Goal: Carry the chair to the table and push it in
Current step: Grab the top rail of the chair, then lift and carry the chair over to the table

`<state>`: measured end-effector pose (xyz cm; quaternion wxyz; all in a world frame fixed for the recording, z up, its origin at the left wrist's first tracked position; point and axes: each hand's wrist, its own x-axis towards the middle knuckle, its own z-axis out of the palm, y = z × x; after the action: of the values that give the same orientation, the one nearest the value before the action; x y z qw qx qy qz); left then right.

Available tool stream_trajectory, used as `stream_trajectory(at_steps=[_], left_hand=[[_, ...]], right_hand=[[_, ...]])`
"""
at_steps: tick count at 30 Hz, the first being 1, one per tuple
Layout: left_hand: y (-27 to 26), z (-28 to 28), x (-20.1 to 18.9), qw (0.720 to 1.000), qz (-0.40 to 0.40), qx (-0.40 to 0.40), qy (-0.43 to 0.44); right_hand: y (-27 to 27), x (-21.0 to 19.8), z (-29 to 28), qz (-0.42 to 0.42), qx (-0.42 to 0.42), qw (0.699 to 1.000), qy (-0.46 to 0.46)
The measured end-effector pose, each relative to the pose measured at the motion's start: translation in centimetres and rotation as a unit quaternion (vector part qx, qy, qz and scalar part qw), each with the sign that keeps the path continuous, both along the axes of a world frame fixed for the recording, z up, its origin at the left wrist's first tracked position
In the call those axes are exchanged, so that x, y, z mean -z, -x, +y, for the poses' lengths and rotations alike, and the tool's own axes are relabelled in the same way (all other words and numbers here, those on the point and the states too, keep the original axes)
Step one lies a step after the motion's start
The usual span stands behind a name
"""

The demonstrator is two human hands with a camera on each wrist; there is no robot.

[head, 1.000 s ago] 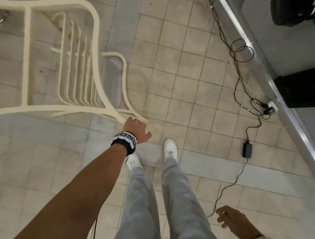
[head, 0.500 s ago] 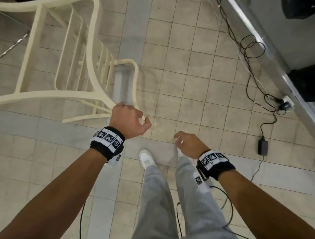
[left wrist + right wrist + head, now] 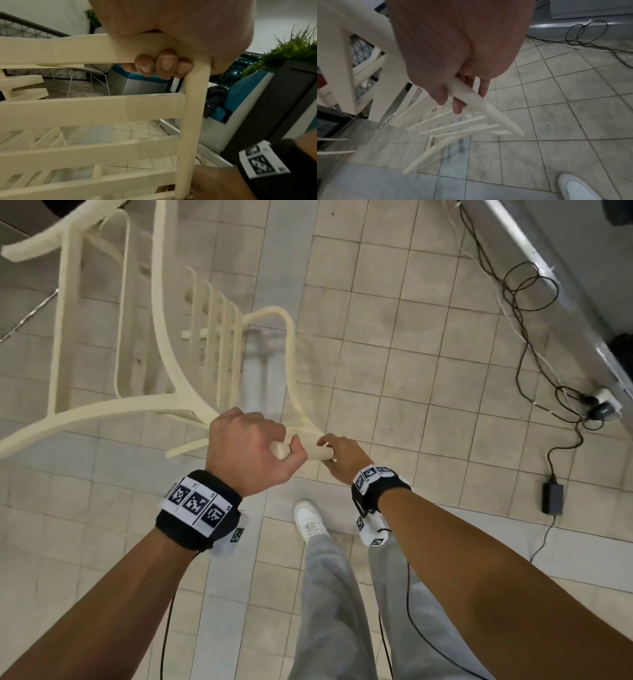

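Note:
A cream wooden chair (image 3: 164, 344) with a slatted back tilts over the tiled floor, ahead and to my left. My left hand (image 3: 250, 453) grips the corner of its back. In the left wrist view the fingers (image 3: 163, 65) curl under the top rail of the chair (image 3: 85, 112), right where it meets the upright. My right hand (image 3: 337, 455) holds the rounded end of the same frame just to the right of the left hand. In the right wrist view its thumb and fingers (image 3: 457, 94) wrap round the cream post (image 3: 488, 112). No table shows plainly.
Black cables (image 3: 524, 289) trail along a metal floor rail (image 3: 534, 258) at the right, with a power strip (image 3: 606, 405) and an adapter (image 3: 552, 497). A blue sofa (image 3: 248, 88) and a dark planter (image 3: 283, 108) stand beyond the chair. My white shoe (image 3: 310, 520) is just behind the hands.
My right hand has risen from low at my right side and taken hold of the chair frame beside the left hand. The chair has swung closer and turned.

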<state>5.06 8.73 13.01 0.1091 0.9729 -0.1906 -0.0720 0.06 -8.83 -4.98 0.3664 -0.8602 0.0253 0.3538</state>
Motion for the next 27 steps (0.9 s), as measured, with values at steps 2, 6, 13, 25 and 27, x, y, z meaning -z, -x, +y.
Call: stream_trajectory(at_steps=[2,6,13,25,27], left_hand=[[-0.5,0.5,-0.8,1.000,-0.007,-0.006,0.015],[-2.2,2.1,-4.1,0.996,-0.035,-0.021,0.074],[-2.8,5.9,-10.9,0.967,-0.060,-0.102,0.225],[4.1,6.0,-18.8,0.971,0.035,-0.127,-0.200],[3.8,3.9,-16.4,0.958,0.108,-0.117,-0.240]], right_hand=[[-0.2,-0.9,-0.2,-0.024,-0.003,1.000,0.002],[-1.4,-4.6,-1.0,-0.095,-0.001,0.995,-0.028],[-4.3,-13.0,-2.0,-0.201,-0.036,0.978,-0.036],[-7.0,-21.0,1.6,-0.265,-0.129,0.955,0.039],[-6.7,-21.3,2.7,-0.268,-0.141,0.952,0.045]])
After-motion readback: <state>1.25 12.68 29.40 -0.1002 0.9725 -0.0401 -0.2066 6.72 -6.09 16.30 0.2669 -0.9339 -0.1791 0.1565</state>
